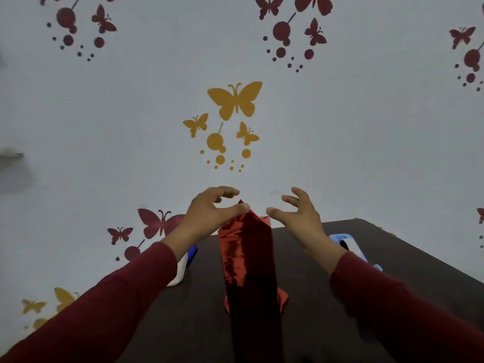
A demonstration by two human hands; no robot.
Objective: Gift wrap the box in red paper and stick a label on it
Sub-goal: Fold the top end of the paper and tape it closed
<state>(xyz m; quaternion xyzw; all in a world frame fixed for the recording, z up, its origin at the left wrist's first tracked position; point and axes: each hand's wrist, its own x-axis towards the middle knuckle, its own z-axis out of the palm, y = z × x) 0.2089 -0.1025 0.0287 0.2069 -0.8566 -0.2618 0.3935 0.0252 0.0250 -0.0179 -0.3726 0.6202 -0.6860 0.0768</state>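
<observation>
Box, tall, upright, wrapped in glossy red foil paper: light, slippery, crease-prone; my left hand pinches its top flap; my right hand hovers spread, empty.

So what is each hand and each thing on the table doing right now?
Left hand: thumb on the red paper's top tip.
Right hand: open, fingers spread, just off the paper.
Red-wrapped box: standing upright on the table, top end still unfolded, bottom flap sticking out.
Blue tape dispenser: lying untouched behind the right wrist.
White and blue thing: lying under the left wrist, partly hidden.
</observation>
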